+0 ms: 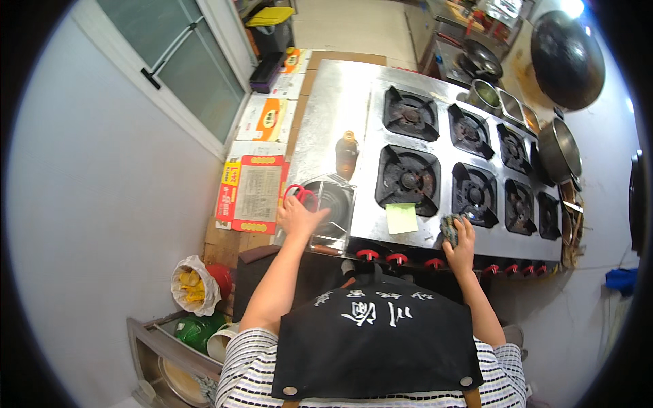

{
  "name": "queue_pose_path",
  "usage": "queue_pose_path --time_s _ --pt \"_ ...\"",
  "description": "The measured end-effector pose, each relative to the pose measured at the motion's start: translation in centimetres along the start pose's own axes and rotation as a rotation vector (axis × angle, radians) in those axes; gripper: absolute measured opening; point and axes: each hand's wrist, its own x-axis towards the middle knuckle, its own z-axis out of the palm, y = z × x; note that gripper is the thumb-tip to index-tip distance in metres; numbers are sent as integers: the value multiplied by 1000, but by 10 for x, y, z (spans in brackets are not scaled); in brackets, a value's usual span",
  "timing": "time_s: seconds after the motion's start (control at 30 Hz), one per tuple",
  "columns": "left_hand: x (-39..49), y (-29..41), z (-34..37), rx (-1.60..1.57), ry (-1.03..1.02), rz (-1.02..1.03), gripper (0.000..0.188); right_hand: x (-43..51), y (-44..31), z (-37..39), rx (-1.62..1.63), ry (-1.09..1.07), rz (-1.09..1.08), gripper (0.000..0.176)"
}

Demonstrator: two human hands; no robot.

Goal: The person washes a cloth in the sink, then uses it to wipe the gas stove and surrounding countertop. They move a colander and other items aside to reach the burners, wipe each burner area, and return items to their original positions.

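My left hand is at the left front of the steel gas range, its fingers at the red handles of a pair of scissors; whether they grip them I cannot tell. Beside it a round metal lid or pan lies under a clear rectangular frame. A dark glass bottle is farther back. My right hand holds a mottled scouring cloth or pad on the front edge of the range, just right of a pale green paper note.
Several black burners with raised supports cover the range; red knobs line its front. Flattened cardboard lies on the left. Metal pots stand at the right, below a hanging wok. A lined bin is at the lower left.
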Motion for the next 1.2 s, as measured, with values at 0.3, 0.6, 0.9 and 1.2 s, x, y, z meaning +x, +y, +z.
queue_pose_path --time_s 0.3,0.6,0.9,1.2 --pt "43 -39 26 -150 -99 -105 62 -12 12 -6 10 229 210 58" --pt "58 -66 38 -516 -353 -145 28 5 -75 52 -18 22 182 64" --pt "34 -87 9 -808 -411 -342 21 9 -106 51 473 185 174 38" --pt "66 -144 37 -823 -403 -210 14 7 -76 75 116 233 266 45"
